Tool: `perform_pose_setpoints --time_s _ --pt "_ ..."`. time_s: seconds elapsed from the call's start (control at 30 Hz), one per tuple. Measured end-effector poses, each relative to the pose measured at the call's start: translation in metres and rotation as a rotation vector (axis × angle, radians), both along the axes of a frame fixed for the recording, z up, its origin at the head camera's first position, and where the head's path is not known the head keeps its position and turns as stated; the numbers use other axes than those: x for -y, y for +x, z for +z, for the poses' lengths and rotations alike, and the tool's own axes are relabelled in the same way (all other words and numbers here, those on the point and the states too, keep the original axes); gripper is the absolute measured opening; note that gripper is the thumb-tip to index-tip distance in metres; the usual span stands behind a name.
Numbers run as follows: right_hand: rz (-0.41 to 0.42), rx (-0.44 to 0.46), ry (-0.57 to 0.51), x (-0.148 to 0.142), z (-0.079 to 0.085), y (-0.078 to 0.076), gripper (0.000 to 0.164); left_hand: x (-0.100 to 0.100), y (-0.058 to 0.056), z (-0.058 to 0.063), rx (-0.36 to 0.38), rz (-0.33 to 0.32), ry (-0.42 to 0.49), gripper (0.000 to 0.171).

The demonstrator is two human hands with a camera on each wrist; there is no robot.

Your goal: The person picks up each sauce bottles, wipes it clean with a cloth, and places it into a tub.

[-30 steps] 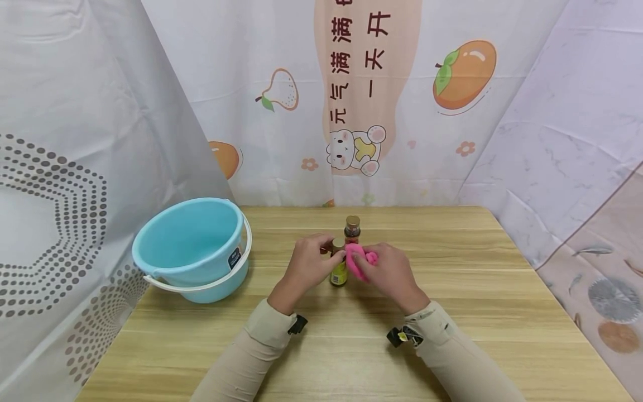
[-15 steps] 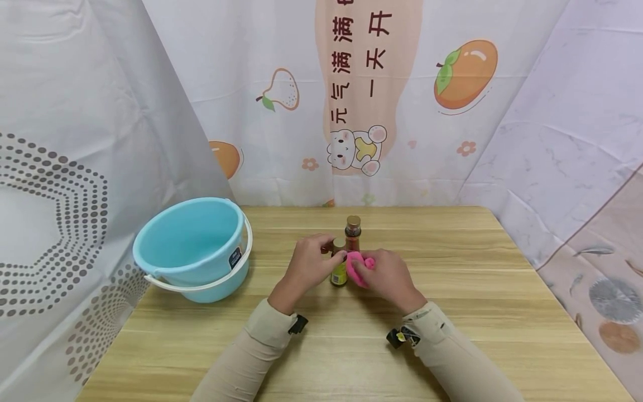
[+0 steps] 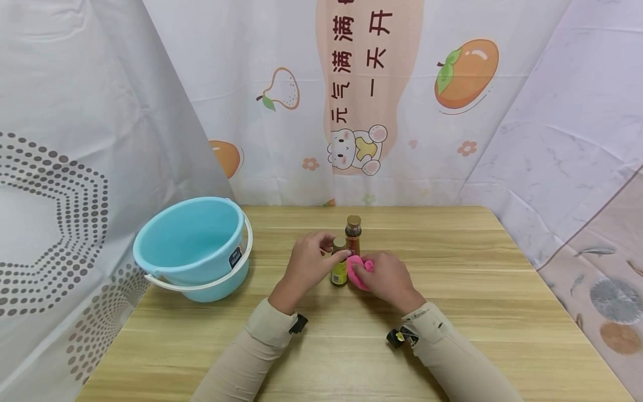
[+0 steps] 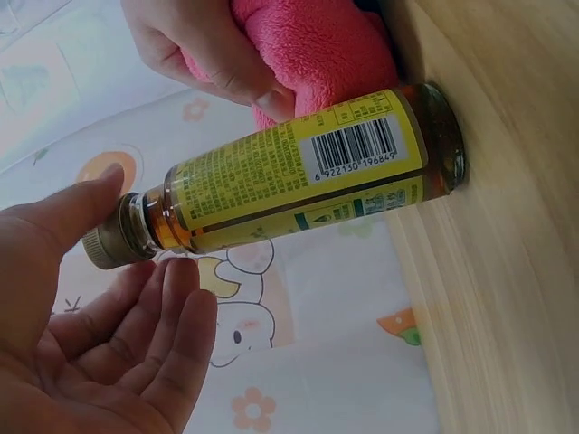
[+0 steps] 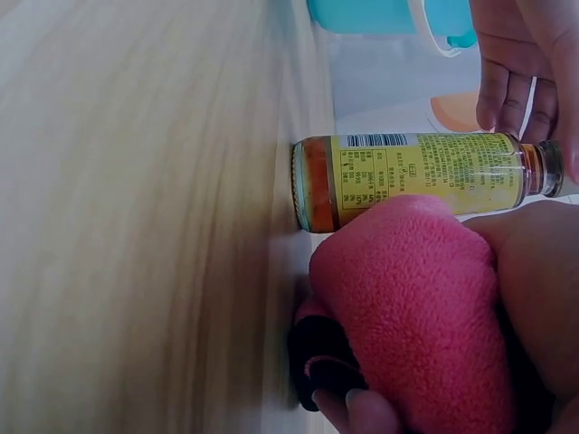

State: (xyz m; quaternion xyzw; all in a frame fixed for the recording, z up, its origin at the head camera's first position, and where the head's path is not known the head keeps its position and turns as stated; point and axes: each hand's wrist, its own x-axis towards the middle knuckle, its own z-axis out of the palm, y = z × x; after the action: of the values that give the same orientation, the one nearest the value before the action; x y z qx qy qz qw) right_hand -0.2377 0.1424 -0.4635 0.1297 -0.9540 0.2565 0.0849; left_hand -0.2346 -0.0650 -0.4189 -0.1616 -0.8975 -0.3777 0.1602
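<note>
Left hand (image 3: 308, 265): thumb against the neck, just below the cap; remaining fingers loosely curved on the opposite side, a light hold.
Right hand (image 3: 389, 279): fingers pinching a bunched pink plush cloth (image 5: 407, 298), which appears to touch the bottle's side.
Glass bottle, yellow label with barcode (image 4: 298, 172), metal-coloured screw cap (image 4: 118, 240): upright on the desk (image 3: 477, 312), between the hands; amber to reddish contents. Handling, judged: stiff, smooth, breakable, weighted by its contents; best held round the labelled body, or steadied at the neck.
Cloth, judged: soft, light, easily squeezed; any fold serves as a hold.
Second bottle, dark, gold-capped (image 3: 353, 240): upright, behind and slightly right of the first; gap cannot be told.
Light-blue bucket (image 3: 201, 274), white handle: farther left on the desk.
Backdrop: fruit-printed curtain (image 3: 281, 33).
</note>
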Motion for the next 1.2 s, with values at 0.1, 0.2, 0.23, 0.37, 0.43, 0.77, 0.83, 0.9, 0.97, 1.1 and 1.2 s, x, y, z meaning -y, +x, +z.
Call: perform_pose_setpoints --time_s 0.1,0.2,0.23,0.37,0.43,0.77,0.83,0.9,0.97,1.1,1.2 --pt "-0.005 0.005 0.002 0.000 0.001 0.000 0.027 0.000 0.000 0.000 -0.002 0.003 -0.002 0.037" --pt "-0.006 0.012 0.001 0.001 0.002 0.001 0.028 0.000 0.001 0.000 -0.006 -0.002 0.003 0.035" --pt "-0.004 0.013 0.000 0.001 0.003 0.002 0.028 -0.001 0.001 0.000 -0.006 -0.004 0.005 0.035" --pt "0.005 -0.001 -0.017 0.001 0.006 0.002 0.029 -0.001 0.001 0.001 -0.011 -0.012 0.006 0.031" --pt "0.006 -0.008 -0.026 0.001 0.007 0.002 0.030 -0.001 0.001 0.002 -0.010 -0.017 0.005 0.029" --pt "-0.016 -0.015 -0.057 0.002 0.020 0.006 0.036 -0.001 0.001 0.002 -0.005 -0.048 0.022 0.027" --pt "-0.017 -0.033 -0.055 0.001 0.021 0.006 0.037 -0.001 0.001 0.002 -0.004 -0.055 0.021 0.027" --pt "-0.020 -0.047 -0.064 0.001 0.022 0.006 0.038 -0.001 0.001 0.003 -0.003 -0.059 0.016 0.028" --pt "-0.023 -0.066 -0.078 0.000 0.024 0.007 0.039 -0.001 0.001 0.003 0.000 -0.062 0.009 0.028" --pt "-0.027 -0.109 -0.108 0.001 0.027 0.009 0.037 0.000 0.001 0.003 0.015 -0.077 0.014 0.028" --pt "-0.028 -0.137 -0.125 0.001 0.028 0.009 0.037 0.000 0.001 0.002 0.024 -0.089 0.021 0.028"
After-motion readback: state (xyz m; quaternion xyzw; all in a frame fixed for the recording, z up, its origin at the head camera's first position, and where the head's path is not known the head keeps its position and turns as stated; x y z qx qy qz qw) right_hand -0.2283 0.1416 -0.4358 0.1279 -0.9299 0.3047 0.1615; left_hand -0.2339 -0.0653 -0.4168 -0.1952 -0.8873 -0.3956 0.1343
